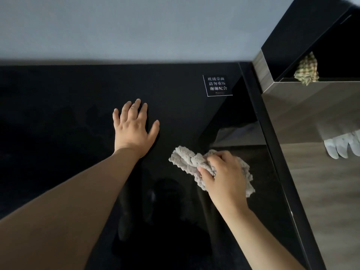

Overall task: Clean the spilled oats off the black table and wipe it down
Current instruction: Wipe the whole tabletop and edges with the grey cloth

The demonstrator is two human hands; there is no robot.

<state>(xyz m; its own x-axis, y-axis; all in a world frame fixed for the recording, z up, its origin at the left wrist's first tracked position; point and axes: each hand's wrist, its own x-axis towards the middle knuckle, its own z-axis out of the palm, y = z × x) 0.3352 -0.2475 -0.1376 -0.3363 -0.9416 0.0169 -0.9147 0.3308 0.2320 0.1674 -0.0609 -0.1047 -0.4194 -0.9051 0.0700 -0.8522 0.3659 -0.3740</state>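
The glossy black table (58, 117) fills most of the view. My left hand (134, 127) lies flat on it near the middle, fingers straight and spread. To its lower right my right hand (224, 172) grips a crumpled grey fluffy cloth (187, 159) that lies on the table surface. No oats show on the dark top.
A small black sign with white characters (217, 85) stands at the table's back right. The table's right edge (272, 152) runs diagonally; beyond it is wood flooring and a mirrored cabinet (303, 106) with a woven ornament (306, 72). A grey wall is behind.
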